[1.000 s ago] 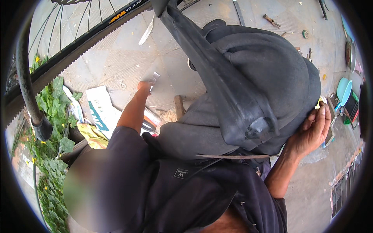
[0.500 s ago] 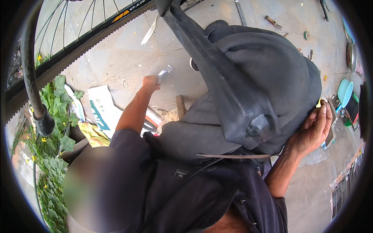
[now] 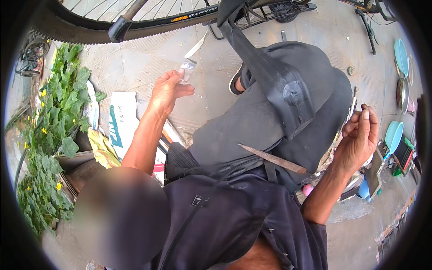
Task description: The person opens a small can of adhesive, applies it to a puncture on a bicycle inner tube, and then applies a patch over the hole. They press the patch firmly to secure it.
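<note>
My left hand [image 3: 167, 90] pinches a small, silvery, flattened packet [image 3: 187, 69] between thumb and fingers, above the floor to the left of my legs. To the right of my knee my right hand [image 3: 358, 139] is raised, with thumb and fingertips pressed together. Whatever those fingertips may hold is too small to make out. A black rubber inner tube [image 3: 265, 74] hangs from the bicycle wheel and lies flat over my thigh. Near its end is a dull, roughened oval patch [image 3: 294, 93]. Across my lap rests a tapered, rusty-brown metal file [image 3: 274, 159], touched by neither hand.
The bicycle wheel [image 3: 148, 24] stands across the far side. Leafy plants [image 3: 63, 99] and a white printed bag [image 3: 123, 121] are at the left. Turquoise basins [image 3: 394, 136], a pink ball [image 3: 308, 189] and a roll of tape [image 3: 350, 70] lie at the right.
My view has shifted, bringing in more of the bicycle. My left hand has turned and come up with the silvery packet; my right hand has moved away from beside my knee, fingers still together.
</note>
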The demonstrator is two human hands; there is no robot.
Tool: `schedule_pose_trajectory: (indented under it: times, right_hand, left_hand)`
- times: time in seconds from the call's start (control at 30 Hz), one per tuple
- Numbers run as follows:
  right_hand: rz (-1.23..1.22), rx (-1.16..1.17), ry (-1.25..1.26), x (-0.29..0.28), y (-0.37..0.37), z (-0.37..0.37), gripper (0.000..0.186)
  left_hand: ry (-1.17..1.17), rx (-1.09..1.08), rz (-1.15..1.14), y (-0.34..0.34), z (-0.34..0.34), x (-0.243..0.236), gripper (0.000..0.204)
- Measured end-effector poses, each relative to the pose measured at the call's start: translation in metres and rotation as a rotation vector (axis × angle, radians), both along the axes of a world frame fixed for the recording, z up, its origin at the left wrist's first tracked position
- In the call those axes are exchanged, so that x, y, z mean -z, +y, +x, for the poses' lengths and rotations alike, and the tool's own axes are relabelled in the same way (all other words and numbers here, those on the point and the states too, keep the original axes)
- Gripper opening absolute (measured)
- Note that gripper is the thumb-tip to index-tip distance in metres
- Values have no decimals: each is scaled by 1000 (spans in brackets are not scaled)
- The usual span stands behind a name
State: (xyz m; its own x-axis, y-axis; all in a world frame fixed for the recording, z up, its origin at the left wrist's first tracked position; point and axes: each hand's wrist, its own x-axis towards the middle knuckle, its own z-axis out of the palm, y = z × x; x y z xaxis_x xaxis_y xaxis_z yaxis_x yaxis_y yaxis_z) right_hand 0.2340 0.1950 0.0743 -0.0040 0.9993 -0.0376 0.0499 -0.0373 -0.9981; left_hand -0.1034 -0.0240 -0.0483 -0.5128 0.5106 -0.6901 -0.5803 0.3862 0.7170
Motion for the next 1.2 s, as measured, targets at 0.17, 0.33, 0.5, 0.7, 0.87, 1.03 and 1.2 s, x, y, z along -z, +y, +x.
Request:
schedule_pose_trajectory:
  times: [0.17, 0.33, 0.5, 0.7, 0.87, 1.03, 1.2]
  right_hand:
    - [129, -393, -25, -57, -51, -32, 22]
    - [641, -804, -283, -55, -72, -72, 46]
    - [773, -795, -312, -53, -95, -85, 48]
    - [652, -739, -141, -43, -110, -74, 34]
    - [-125, -507, 422, -54, -115, -51, 15]
    - [-249, -485, 684, -52, -98, -28, 19]
    - [-248, -365, 785, -45, -81, -1, 19]
  left_hand:
    - [58, 20, 225, -4, 33, -97, 24]
    - [-11, 172, 382, -12, 70, -160, 32]
    - [-83, 304, 436, -12, 96, -193, 39]
    - [-179, 394, 434, -7, 110, -205, 43]
    - [-227, 414, 540, -7, 108, -195, 38]
    - [-141, 388, 560, -6, 117, -187, 32]
    - [-191, 469, 553, 0, 122, -188, 23]
